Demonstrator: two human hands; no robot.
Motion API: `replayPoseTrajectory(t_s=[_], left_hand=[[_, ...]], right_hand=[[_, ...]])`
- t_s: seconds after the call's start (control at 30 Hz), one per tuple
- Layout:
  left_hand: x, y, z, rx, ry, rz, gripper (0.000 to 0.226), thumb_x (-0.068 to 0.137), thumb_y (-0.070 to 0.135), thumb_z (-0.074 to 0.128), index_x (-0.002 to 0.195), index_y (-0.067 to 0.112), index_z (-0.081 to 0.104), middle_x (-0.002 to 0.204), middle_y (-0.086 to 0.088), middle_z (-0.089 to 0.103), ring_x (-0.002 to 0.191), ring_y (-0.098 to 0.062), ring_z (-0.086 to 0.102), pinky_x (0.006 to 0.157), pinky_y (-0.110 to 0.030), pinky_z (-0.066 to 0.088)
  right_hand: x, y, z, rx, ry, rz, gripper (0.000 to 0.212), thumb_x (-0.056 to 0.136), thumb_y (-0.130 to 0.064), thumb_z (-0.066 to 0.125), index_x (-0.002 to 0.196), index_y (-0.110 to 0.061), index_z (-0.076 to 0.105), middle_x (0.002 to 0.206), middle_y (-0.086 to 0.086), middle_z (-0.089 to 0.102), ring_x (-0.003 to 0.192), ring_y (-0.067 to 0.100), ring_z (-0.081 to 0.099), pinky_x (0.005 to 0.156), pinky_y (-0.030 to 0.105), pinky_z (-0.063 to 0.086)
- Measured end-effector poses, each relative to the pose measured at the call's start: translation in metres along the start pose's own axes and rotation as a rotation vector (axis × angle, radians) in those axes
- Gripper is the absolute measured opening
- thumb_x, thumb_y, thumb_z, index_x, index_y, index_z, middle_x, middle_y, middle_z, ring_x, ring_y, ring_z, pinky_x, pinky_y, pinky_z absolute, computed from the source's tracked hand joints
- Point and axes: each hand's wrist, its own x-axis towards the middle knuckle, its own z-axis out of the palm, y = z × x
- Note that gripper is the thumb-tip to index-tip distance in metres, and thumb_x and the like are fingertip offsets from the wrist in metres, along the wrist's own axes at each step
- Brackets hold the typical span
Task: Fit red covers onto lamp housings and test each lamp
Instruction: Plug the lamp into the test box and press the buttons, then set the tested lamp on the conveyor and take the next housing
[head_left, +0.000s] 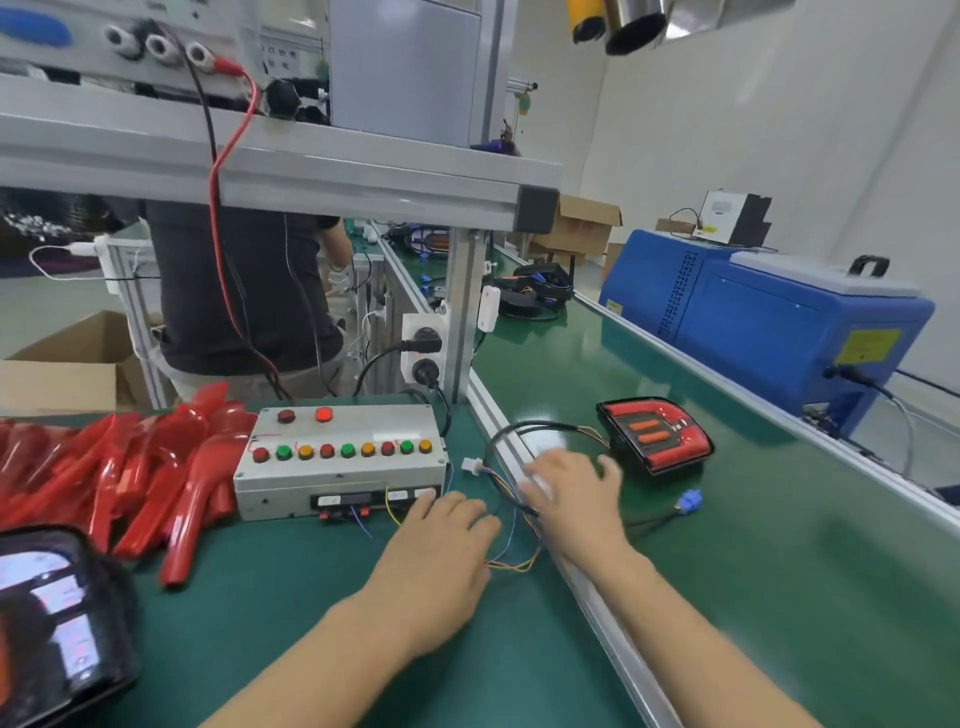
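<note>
the lamp (655, 435), red cover fitted, lies on the green belt (779, 545) just past the right hand (569, 496), its black cable (524, 431) looping back under that hand; whether the blurred fingers grip it i cannot tell. the left hand (441, 566) rests released on the bench (249, 597) beside the test box (340, 460), loose red covers (130, 467) piled left.

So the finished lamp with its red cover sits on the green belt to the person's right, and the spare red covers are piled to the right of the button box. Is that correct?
Not quite. The head view shows the pile of red covers lying to the left of the button box, not the right. The rest holds: the finished lamp with its red cover sits on the green belt to the person's right.
</note>
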Motion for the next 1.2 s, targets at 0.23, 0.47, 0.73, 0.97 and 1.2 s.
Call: replayPoseTrajectory(t_s=[0.23, 0.47, 0.73, 0.97, 1.2], left_hand=[[-0.001, -0.004, 0.023, 0.06, -0.178, 0.032, 0.035, 0.097, 0.018, 0.037, 0.128, 0.026, 0.053, 0.136, 0.006, 0.046, 0.127, -0.018, 0.038, 0.114, -0.042, 0.006], [-0.005, -0.005, 0.018, -0.032, -0.139, -0.033, 0.04, 0.095, 0.03, 0.042, 0.135, 0.028, 0.041, 0.138, 0.005, 0.04, 0.121, -0.02, 0.043, 0.1, -0.034, 0.028], [-0.006, -0.007, 0.022, 0.069, -0.126, 0.036, 0.055, 0.092, 0.016, 0.041, 0.143, 0.032, 0.028, 0.142, 0.004, 0.034, 0.118, -0.022, 0.041, 0.102, -0.037, 0.021], [0.008, 0.02, 0.026, -0.091, -0.136, -0.102, 0.053, 0.094, 0.038, 0.045, 0.139, 0.014, 0.03, 0.133, -0.003, 0.049, 0.119, -0.025, 0.044, 0.103, -0.039, 0.028], [0.012, 0.018, 0.016, 0.192, -0.085, 0.033, 0.037, 0.082, -0.005, 0.041, 0.107, 0.013, 0.061, 0.11, -0.004, 0.061, 0.098, -0.029, 0.049, 0.074, -0.034, 0.023]], right_hand=[[0.019, -0.024, 0.013, -0.049, -0.227, 0.053, 0.039, 0.099, -0.041, 0.045, 0.108, -0.01, 0.065, 0.108, 0.009, 0.053, 0.11, 0.029, 0.052, 0.084, 0.034, 0.04], [0.022, -0.028, 0.014, -0.025, -0.128, 0.19, 0.02, 0.097, -0.018, 0.05, 0.117, -0.013, 0.053, 0.113, 0.012, 0.063, 0.103, 0.033, 0.061, 0.071, 0.033, 0.039], [-0.003, -0.032, -0.004, -0.286, -0.263, -0.043, 0.024, 0.093, -0.033, 0.057, 0.108, -0.015, 0.063, 0.109, 0.006, 0.062, 0.101, 0.028, 0.062, 0.068, 0.029, 0.037], [0.006, -0.03, -0.013, 0.021, -0.318, 0.004, 0.023, 0.086, -0.011, 0.053, 0.105, -0.016, 0.064, 0.104, 0.007, 0.068, 0.1, 0.029, 0.061, 0.075, 0.03, 0.045], [0.009, -0.018, -0.018, 0.245, -0.064, 0.025, 0.022, 0.095, -0.017, 0.054, 0.11, -0.017, 0.07, 0.112, 0.006, 0.069, 0.104, 0.028, 0.06, 0.085, 0.034, 0.045]])
